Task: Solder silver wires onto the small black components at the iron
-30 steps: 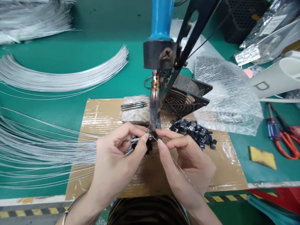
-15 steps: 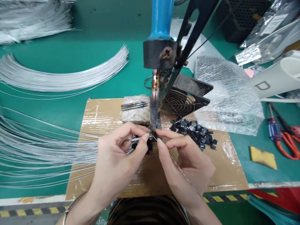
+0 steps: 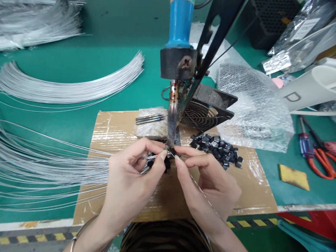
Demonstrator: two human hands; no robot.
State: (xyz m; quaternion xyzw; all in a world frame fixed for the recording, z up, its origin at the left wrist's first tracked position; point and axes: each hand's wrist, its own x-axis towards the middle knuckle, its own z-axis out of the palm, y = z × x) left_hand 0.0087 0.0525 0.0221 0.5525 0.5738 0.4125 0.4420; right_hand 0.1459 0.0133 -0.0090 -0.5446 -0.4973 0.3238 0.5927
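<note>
The cardboard (image 3: 252,189) lies on the bench (image 3: 105,63), at the middle of its front edge. Over the cardboard, my left hand (image 3: 131,182) and my right hand (image 3: 210,182) meet under the soldering iron (image 3: 172,115). The pile of small parts (image 3: 217,148) lies on the cardboard, right of the iron, and the fan (image 3: 207,108) stands behind the pile. The wires (image 3: 52,168) lie at the left edge of the bench and reach into my left hand. The scissors (image 3: 321,161) lie at the right edge.

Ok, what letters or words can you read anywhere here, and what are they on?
"D", in black on the white plastic tube.
The white label on the silver foil bag is too blurred to read.
</note>
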